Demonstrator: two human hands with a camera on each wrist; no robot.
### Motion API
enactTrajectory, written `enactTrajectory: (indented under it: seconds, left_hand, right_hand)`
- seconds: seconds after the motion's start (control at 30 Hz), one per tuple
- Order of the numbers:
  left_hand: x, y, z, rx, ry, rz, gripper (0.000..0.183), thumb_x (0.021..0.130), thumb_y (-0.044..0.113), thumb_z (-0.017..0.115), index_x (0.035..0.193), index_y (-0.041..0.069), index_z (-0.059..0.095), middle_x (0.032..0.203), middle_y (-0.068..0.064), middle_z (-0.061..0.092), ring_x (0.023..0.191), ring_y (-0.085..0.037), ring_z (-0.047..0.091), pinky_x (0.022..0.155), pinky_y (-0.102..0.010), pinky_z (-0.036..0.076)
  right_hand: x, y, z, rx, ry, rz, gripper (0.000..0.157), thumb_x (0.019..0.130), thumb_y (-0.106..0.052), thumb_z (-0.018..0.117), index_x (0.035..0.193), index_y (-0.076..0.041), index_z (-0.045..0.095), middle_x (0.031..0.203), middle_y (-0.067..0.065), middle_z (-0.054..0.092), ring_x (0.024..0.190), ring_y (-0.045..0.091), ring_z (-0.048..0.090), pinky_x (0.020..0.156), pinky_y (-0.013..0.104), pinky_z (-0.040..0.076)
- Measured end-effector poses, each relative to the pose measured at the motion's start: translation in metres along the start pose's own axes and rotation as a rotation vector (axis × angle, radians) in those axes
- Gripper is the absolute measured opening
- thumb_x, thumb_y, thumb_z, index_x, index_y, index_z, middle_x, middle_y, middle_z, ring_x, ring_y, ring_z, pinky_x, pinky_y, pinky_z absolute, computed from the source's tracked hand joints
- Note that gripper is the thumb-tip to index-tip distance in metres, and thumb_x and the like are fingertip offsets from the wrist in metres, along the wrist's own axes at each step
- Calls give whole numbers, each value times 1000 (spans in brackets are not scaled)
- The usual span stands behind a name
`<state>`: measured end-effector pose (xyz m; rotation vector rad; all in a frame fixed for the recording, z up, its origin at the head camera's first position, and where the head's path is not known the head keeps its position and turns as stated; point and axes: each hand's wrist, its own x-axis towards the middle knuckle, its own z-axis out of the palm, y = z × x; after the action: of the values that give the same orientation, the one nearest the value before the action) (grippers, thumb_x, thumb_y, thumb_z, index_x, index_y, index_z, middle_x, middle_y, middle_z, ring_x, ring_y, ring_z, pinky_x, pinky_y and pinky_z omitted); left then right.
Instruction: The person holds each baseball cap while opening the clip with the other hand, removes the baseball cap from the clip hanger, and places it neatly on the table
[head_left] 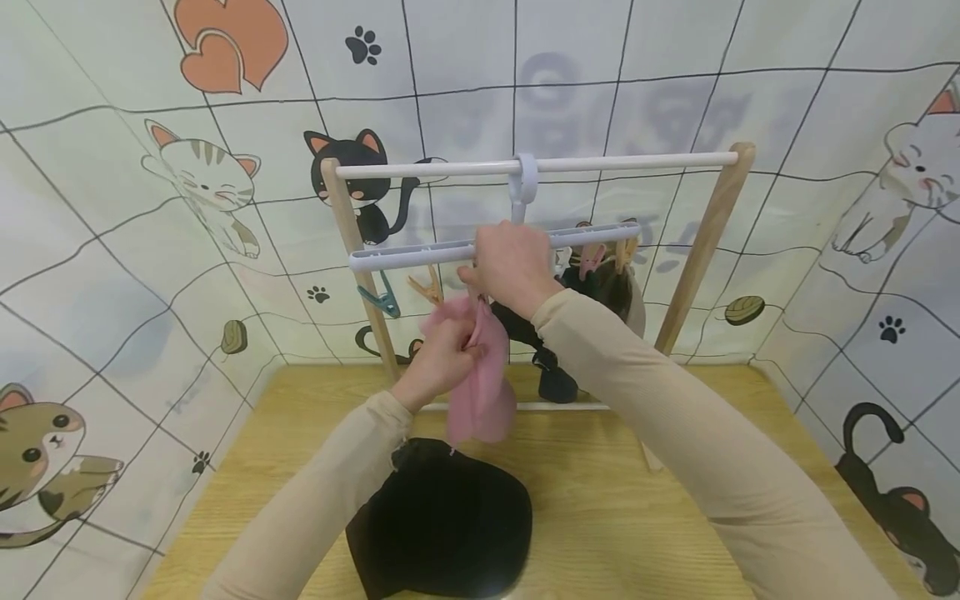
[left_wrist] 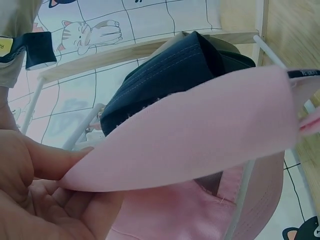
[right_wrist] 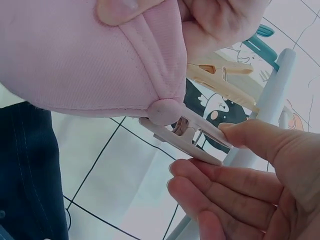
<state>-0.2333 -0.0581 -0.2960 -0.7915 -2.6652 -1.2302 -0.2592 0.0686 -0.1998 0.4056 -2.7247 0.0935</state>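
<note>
A dark label (left_wrist: 302, 73) on the pink cap (head_left: 489, 400) bears lettering too small to read. The left hand (head_left: 444, 362) grips the cap above the counter (head_left: 600, 517), toward its rear edge; the right hand (head_left: 513, 258) pinches a pale clothespin (right_wrist: 195, 152) at the cap's top button.

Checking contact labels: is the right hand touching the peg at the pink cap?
Touching. The right wrist view shows the right hand pinching the peg, thumb against one handle and fingers against the other.
</note>
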Motion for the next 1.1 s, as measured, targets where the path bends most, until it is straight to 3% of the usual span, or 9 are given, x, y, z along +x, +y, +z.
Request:
enactTrajectory:
  seconds: [0.2,0.37,0.43,0.53,0.63,0.83,1.1]
  left_hand:
    - [-2,1,1,-47,-15,-20,25,85,-5,61,64,3,49,56,3,38,52,-11,39,49,-24,33]
    - [-6,-5,9,-93,-33,7,31,84,-8,60,61,5,44,56,4,34,52,-10,36,50,-24,30]
    - [-10,-9,14,-102,-40,-10,33,84,-6,61,61,7,41,57,4,33,54,-11,36,52,-25,30]
    - [-16,-13,18,-152,-53,-100,32,86,-5,60,65,6,39,60,2,31,58,-15,35,55,-27,29]
    - [-22,-16,21,-220,-81,-141,23,87,-5,58,71,4,45,65,1,34,63,-16,38,58,-29,31]
    - [-32,-18,24,-221,-135,-82,17,88,-2,60,73,2,54,61,2,37,59,-14,40,56,-27,34]
    - [-45,-15,23,-199,-173,-45,20,89,0,61,71,2,53,60,2,37,56,-13,40,52,-25,33]
  right_hand:
    - [-2,2,5,52,8,24,37,86,-40,67,64,-12,59,51,-3,40,49,16,39,43,30,32]
    - [-2,2,8,65,21,35,34,88,-38,65,67,-12,62,51,-2,43,50,18,40,43,31,32]
    - [-2,1,8,50,25,33,35,89,-38,64,65,-12,62,51,-3,43,49,18,41,43,31,32]
    - [-2,0,8,25,35,17,38,89,-40,64,61,-15,63,50,-3,47,48,18,43,43,32,34]
    - [-3,0,9,8,47,1,41,89,-43,63,56,-17,62,48,-4,51,48,17,45,43,33,36]
    - [-6,-4,10,-10,72,-7,48,87,-51,64,55,-15,58,47,-4,46,47,17,44,43,33,35]
    - [-12,-9,13,-40,229,-89,54,86,-59,61,54,-16,59,45,-4,38,43,15,33,40,29,26]
